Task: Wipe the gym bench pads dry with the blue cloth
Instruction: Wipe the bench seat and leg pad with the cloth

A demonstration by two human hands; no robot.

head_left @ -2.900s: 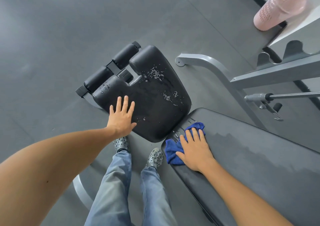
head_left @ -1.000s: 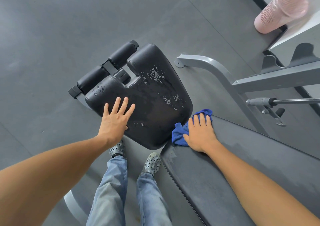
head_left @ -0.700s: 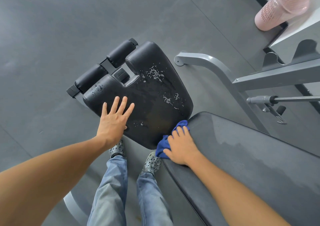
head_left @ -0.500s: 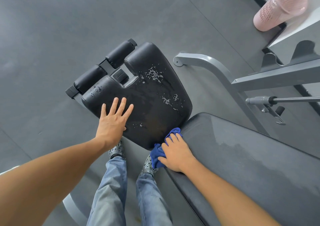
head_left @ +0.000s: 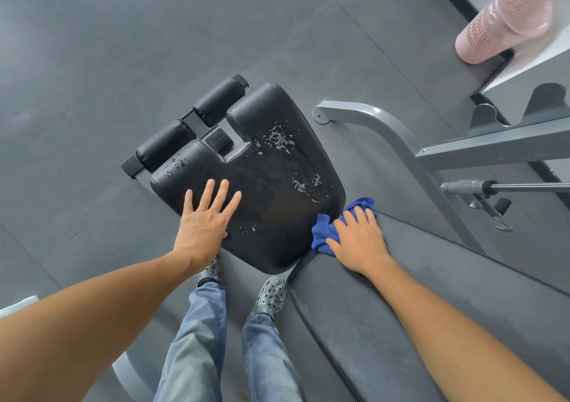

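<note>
The black seat pad (head_left: 271, 185) of the gym bench carries water droplets near its far notch and right side. My left hand (head_left: 205, 222) lies flat on its near left edge, fingers spread, holding nothing. The long grey back pad (head_left: 431, 303) runs to the lower right, with faint damp patches. My right hand (head_left: 359, 238) presses the crumpled blue cloth (head_left: 324, 232) onto the back pad's front end, by the gap between the two pads. Most of the cloth is hidden under my palm.
Two black foam rollers (head_left: 191, 123) stick out beyond the seat pad. A grey metal frame (head_left: 385, 133) and an adjustment pin (head_left: 475, 188) stand to the right. A pink perforated bin (head_left: 505, 22) stands at top right. My legs and patterned shoes (head_left: 271, 296) are below the pads.
My right hand has swept the blue cloth back and forth across the front end of the back pad, now shifted right again. My left hand has stayed flat on the seat pad.
</note>
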